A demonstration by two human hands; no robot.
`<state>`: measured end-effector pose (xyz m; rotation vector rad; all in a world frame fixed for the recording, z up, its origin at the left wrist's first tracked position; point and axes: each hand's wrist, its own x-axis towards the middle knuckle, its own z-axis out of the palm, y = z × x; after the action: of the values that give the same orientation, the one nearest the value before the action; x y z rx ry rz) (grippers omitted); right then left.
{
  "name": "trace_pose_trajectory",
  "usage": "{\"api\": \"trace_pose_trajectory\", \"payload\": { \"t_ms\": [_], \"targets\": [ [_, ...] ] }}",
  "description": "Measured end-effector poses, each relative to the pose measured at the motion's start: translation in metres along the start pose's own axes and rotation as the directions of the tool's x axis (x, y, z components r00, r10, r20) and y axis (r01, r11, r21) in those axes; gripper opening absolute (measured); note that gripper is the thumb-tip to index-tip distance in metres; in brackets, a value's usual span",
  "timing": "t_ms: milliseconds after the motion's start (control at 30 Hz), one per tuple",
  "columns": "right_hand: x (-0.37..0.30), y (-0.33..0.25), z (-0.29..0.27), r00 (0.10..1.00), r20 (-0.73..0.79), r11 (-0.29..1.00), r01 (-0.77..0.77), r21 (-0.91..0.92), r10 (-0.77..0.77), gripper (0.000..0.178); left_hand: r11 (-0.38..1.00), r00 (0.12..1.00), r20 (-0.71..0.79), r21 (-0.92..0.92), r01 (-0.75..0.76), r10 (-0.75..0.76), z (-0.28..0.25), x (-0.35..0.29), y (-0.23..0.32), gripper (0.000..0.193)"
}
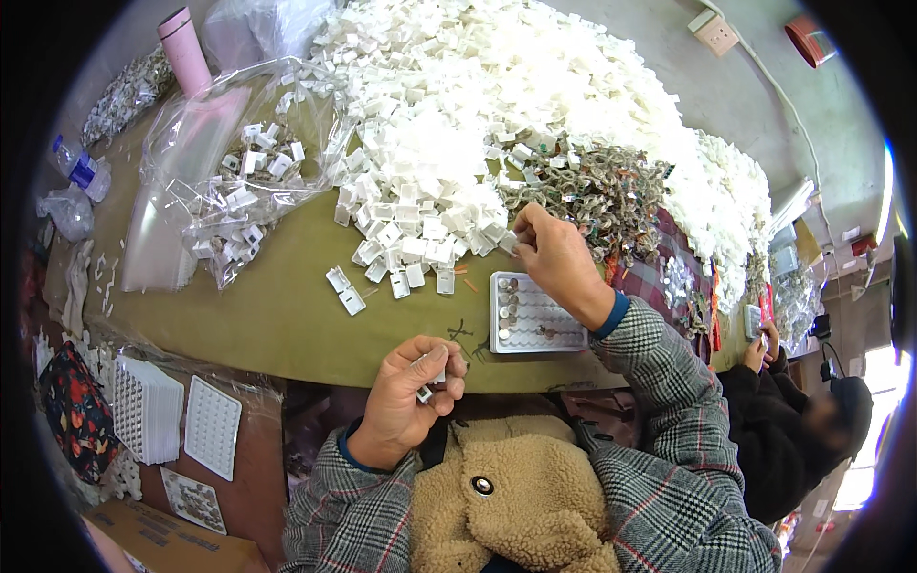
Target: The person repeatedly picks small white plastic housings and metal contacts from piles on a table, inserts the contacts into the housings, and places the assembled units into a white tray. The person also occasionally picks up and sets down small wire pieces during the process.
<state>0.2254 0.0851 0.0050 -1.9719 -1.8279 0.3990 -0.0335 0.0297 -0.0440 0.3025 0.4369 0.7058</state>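
Note:
My left hand [406,396] is closed around a small white plastic case [432,380] in front of the table edge; its fingers cover part of it. Farther forward, my right hand [559,258] has its thumb and fingers pinched together where the heap of white plastic cases [415,224] meets a tangle of thin wired parts [607,191]. A white case touches or nearly touches those fingertips; what they hold is hidden. Below the right wrist sits a white tray [540,341] of round cells, with several silvery discs in its left columns. One opened white case [346,292] lies apart on the green tabletop.
Clear plastic bags [244,181] with cases lie at left, near a pink flask [183,53] and a water bottle [81,170]. Stacked cell trays [148,411] and a cardboard box [172,540] stand lower left. Another person [793,430] works at far right.

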Motion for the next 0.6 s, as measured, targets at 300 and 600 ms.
{"api": "trace_pose_trajectory", "payload": {
  "t_ms": [300, 600],
  "targets": [
    [-0.057, -0.031, -0.036, 0.907, -0.146, 0.908, 0.409, 0.092, -0.394, 0.023, 0.992, 0.993, -0.100, 0.115, -0.051, 0.063, 0.019, 0.004, -0.002, 0.028],
    [-0.088, -0.051, -0.061, 0.719, 0.291, 0.761, 0.500, 0.414, -0.631, 0.029, 0.845, 0.936, 0.071, 0.456, 0.278, -0.346, 0.041, 0.000, 0.014, 0.019]
  ]
}}
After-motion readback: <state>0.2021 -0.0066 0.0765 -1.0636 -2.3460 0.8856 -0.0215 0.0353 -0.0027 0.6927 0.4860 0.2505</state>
